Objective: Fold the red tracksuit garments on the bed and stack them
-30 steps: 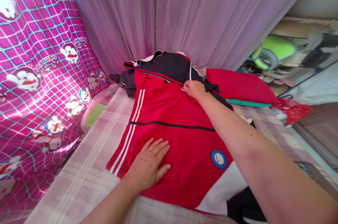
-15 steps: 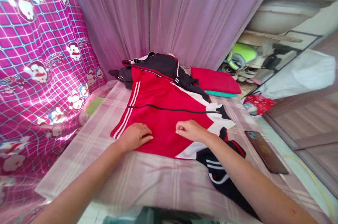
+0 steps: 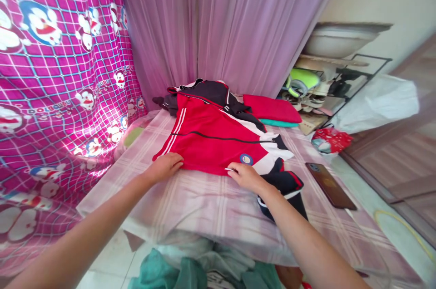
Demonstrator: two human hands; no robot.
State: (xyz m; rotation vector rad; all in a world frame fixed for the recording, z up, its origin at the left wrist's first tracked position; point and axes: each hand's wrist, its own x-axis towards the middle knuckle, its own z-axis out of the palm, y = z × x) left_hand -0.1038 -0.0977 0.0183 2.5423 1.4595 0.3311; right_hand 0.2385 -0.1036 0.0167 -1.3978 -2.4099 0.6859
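Stretching forward, left hand and right hand each pinch the red jacket at its near hem.

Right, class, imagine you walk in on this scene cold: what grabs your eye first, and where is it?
The bright red jacket with white stripes, spread mid-table on the checked tablecloth, with the left hand and right hand touching its near hem. Next comes the vivid pink cartoon curtain filling the left side, then a dark phone lying to the right.
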